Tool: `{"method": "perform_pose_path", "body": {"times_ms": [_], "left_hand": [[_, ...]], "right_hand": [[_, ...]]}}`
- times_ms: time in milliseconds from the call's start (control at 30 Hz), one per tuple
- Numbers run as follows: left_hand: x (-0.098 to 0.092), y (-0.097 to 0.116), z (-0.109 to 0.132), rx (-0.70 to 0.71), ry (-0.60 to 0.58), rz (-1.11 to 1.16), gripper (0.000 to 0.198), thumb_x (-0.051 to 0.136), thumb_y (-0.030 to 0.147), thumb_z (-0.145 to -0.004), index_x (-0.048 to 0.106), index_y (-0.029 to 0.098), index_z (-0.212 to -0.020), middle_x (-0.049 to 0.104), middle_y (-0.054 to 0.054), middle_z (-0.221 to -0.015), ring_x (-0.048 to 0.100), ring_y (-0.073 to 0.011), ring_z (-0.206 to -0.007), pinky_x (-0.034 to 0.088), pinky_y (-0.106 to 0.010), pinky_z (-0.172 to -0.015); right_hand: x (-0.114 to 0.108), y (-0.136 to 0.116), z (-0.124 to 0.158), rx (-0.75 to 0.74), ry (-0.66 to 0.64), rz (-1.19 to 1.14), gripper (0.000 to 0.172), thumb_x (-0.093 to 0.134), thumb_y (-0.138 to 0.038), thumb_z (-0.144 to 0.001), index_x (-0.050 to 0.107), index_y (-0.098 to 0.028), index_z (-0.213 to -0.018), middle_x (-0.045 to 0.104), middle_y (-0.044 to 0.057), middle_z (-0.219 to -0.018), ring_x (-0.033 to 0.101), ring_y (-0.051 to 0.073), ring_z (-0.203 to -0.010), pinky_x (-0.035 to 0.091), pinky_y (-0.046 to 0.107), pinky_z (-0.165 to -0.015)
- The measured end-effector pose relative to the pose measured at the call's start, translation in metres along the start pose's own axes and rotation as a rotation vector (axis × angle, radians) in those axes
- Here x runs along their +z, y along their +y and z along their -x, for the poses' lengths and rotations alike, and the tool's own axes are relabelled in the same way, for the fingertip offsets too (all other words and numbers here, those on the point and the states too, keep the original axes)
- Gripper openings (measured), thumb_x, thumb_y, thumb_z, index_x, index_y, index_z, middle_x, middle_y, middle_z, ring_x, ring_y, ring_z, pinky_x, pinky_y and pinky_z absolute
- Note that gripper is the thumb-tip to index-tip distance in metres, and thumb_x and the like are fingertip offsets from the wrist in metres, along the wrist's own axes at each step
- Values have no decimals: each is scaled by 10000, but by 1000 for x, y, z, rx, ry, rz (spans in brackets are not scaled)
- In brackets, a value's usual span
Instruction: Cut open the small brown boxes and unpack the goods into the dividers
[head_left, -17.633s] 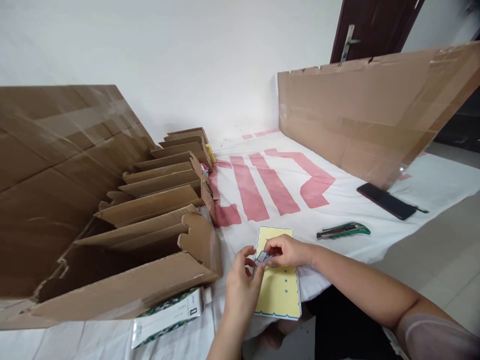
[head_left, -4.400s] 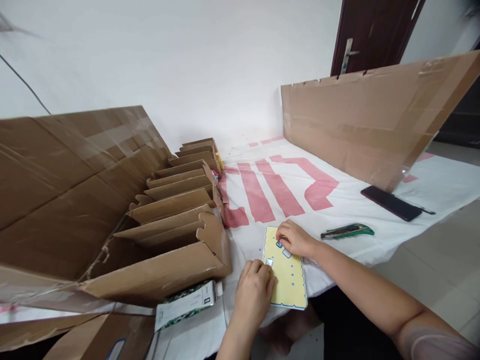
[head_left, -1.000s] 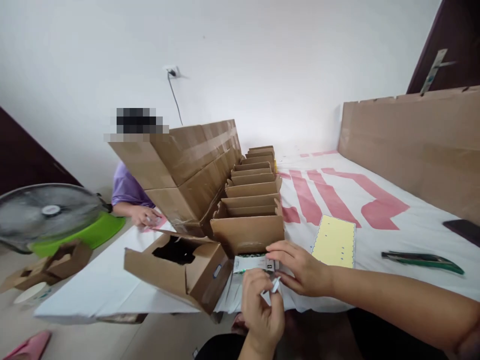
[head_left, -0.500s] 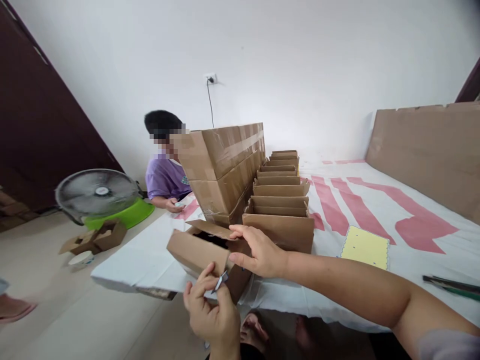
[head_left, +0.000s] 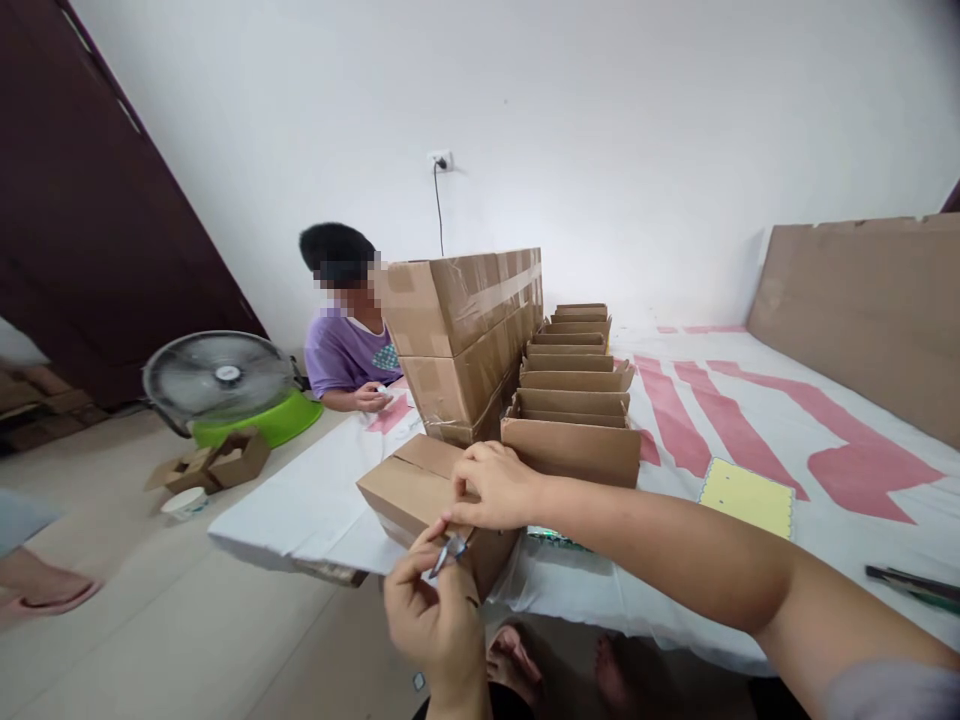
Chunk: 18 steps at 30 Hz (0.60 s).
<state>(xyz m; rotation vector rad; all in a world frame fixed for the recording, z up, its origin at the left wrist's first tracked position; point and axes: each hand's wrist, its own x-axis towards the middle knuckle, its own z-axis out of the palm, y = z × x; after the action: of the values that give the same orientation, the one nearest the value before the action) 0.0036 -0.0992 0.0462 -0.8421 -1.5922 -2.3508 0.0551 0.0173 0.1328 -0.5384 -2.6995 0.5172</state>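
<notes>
A small cardboard box (head_left: 416, 487) sits at the front edge of the covered table, its top flaps folded down. My right hand (head_left: 495, 487) rests on top at the right end, its fingers bent and closed on the flaps. At the box's near corner is my left hand (head_left: 439, 610), pinching a small shiny silver-blue strip (head_left: 448, 555) between thumb and fingers. The fingertips of both hands nearly meet there. Part of the box's right side is hidden behind my hands. A shiny green piece (head_left: 555, 538) shows under my right forearm.
Taped cartons (head_left: 465, 300) stand stacked behind the box. Beside them runs a row of open boxes (head_left: 570, 450). A yellow card (head_left: 746, 497) and dark tool (head_left: 911, 580) lie right. A person (head_left: 341, 350) sits across; a fan (head_left: 225, 375) runs on the floor.
The box's top flaps, raised before, are now down. My right hand has closed its spread fingers over them, and my left hand has come closer to it. The whole view has shifted slightly.
</notes>
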Motion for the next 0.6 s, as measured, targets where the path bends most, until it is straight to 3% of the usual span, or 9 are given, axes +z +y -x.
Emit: {"method": "perform_pose_path", "body": {"times_ms": [100,167,233,433,600], "left_hand": [[-8,-11,-12,-125,227,149,167,621,243,-731,458,215,-749,569,41,-764,607,-142,-752,493,-345,-795],[-15,-22,-20,-193,309,175,178,622,234,-688,450,211,-727,523,55,-729,556,-118,-696,477,-314,-736],[-20,-33,-28,-229,345,181,201,630,231,-642,441,209,-710,496,58,-711,523,-113,-673,456,-297,-686],[-32,-55,-53,-219,484,145,264,614,223,-528,386,211,-659,398,68,-624,439,-107,-594,357,-269,-574],[-68,-64,-81,-149,728,130,313,535,177,-443,321,230,-665,367,67,-591,421,-125,-563,325,-284,-549]], "right_hand": [[2,-7,-7,49,-99,-14,573,709,-688,-651,578,-203,-926,552,115,-1199,497,357,-1134,415,554,-920],[5,-12,-9,77,-142,22,801,729,-781,-493,564,-204,-1023,511,160,-1293,451,440,-1194,396,639,-919],[7,-18,-12,105,-158,62,956,761,-768,-420,542,-214,-1168,445,198,-1388,407,494,-1237,370,691,-918],[5,-31,-10,118,-178,127,929,759,-615,-556,485,-269,-1374,370,167,-1490,415,478,-1248,371,664,-951],[-20,-51,38,-81,-224,49,966,725,-621,-613,388,-297,-1458,326,122,-1537,387,473,-1273,370,645,-985]]}}
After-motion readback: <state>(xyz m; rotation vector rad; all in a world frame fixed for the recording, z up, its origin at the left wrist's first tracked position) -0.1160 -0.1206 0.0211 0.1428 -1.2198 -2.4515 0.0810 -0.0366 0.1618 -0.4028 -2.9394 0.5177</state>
